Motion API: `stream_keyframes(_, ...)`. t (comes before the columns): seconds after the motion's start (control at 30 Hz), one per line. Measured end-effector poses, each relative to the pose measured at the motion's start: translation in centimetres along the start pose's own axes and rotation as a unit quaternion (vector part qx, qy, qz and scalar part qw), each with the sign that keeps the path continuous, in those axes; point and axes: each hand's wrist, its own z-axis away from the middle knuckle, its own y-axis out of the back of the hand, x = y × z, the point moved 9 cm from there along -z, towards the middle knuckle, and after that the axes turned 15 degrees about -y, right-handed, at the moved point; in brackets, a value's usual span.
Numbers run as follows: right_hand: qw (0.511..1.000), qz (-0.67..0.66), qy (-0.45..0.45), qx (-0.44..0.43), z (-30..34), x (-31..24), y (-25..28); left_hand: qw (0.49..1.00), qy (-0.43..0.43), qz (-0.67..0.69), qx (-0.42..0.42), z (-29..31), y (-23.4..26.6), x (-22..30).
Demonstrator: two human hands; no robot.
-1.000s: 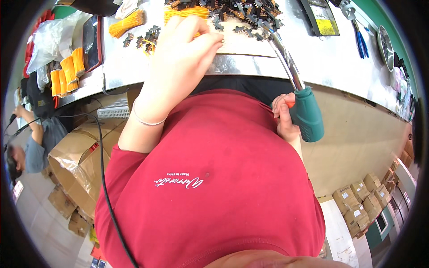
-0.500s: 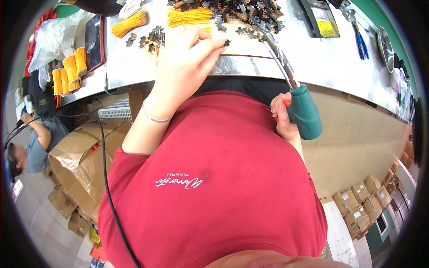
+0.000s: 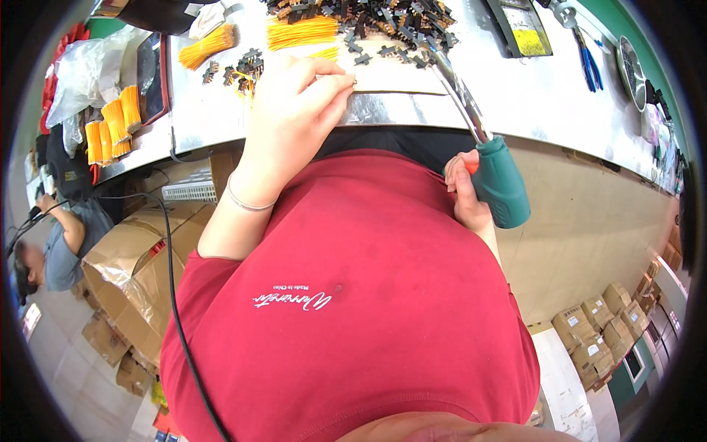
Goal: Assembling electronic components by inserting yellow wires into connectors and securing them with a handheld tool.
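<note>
Over the near edge of the workbench, my left hand (image 3: 305, 107) is closed in a pinch, with only a tiny dark bit of a small black part (image 3: 354, 83) showing at the fingertips. My right hand (image 3: 465, 184) is wrapped round a green-handled soldering gun (image 3: 504, 183), its orange-red trigger by my fingers. The gun's metal shaft slants up and left over the bench, its tip near a heap of small black switch-like parts (image 3: 390, 22). Behind my left hand lie yellow wires (image 3: 302, 33). Several black parts with yellow wires attached (image 3: 247, 70) sit to its left.
More yellow wire bundles (image 3: 210, 46) lie at the left, near a plastic bag (image 3: 88, 70) and a dark red-edged tray (image 3: 153, 77). Blue-handled pliers (image 3: 590, 68) and a round metal dish (image 3: 631, 70) are at the right. A black cable (image 3: 173, 272) hangs on my left; a person (image 3: 66, 236) sits beyond.
My left hand has drawn slightly left and toward me, and the black part shows less at its fingertips. My right hand keeps its hold on the soldering gun, almost unmoved.
</note>
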Motion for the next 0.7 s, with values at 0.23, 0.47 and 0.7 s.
stream_keyframes(0.23, 1.0, 0.03, 0.007, -0.001, -0.1, -0.2, -0.3, 0.999, 0.011, 0.027, -0.021, 0.1, -0.6, 0.1)
stream_keyframes(0.47, 1.0, 0.022, -0.005, 0.01, 0.0, -0.5, -0.6, 0.998, 0.048, 0.039, 0.028, 0.5, 0.6, -0.9)
stream_keyframes(0.7, 1.0, -0.007, 0.011, -0.003, 0.0, -0.2, -0.6, 0.983, 0.158, 0.078, 0.055, 2.2, 1.0, -2.9)
